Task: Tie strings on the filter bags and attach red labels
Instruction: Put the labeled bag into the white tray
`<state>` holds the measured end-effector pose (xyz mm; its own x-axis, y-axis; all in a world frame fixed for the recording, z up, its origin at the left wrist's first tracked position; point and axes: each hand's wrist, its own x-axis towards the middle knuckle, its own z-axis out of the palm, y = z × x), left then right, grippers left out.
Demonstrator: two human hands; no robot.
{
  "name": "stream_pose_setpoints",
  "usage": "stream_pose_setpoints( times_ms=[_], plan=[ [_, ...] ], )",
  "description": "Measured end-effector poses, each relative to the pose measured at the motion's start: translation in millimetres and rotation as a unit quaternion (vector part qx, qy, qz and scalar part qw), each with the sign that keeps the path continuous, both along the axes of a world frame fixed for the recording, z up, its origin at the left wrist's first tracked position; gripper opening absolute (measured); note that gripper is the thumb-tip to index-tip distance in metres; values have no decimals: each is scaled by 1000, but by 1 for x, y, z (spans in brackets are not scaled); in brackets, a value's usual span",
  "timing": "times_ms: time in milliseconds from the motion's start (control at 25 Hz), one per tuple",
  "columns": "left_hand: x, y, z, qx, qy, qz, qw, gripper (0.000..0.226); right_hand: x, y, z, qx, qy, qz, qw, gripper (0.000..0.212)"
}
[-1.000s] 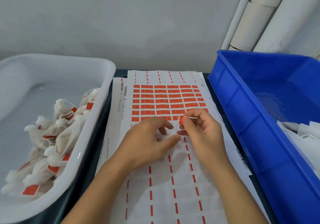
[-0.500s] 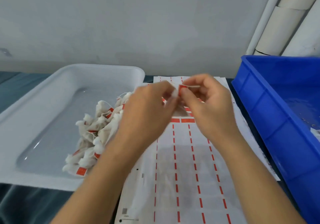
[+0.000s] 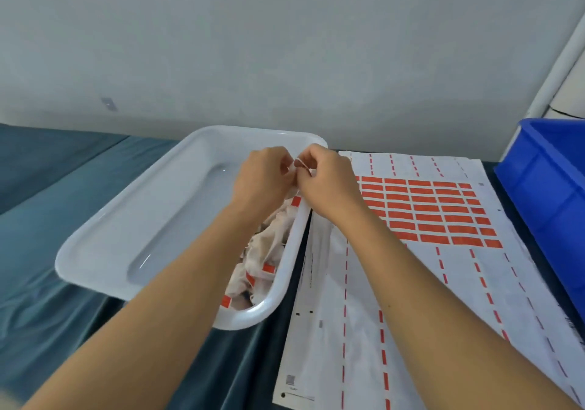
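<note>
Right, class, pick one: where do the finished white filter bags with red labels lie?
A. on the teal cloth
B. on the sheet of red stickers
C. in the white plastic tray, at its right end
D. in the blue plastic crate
C: the white filter bags with red labels are heaped inside the white plastic tray, against its right wall, beneath the left hand and right hand.

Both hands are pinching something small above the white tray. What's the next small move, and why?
Probably let it drop into the white tray. The left hand and right hand pinch a small red-and-white piece directly above the pile of labelled bags.
</note>
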<state>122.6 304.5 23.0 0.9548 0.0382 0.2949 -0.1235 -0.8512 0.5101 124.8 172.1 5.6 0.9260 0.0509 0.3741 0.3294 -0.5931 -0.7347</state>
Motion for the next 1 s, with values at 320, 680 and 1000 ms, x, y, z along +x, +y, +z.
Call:
stream_pose_setpoints(
  times_ms=[320, 680, 1000],
  plan=[
    [-7, -12, 7, 9, -20, -30, 999, 23, -10, -15, 7, -18, -23, -32, 999, 23],
    [-64, -148, -13, -49, -74, -167, 982, 25, -81, -138, 1, -55, -15, -167, 984, 22],
    [-84, -221, -103, -138, 19, -233, 962, 27, -118, -200, -43, -111, 168, -201, 959, 19]
  ],
)
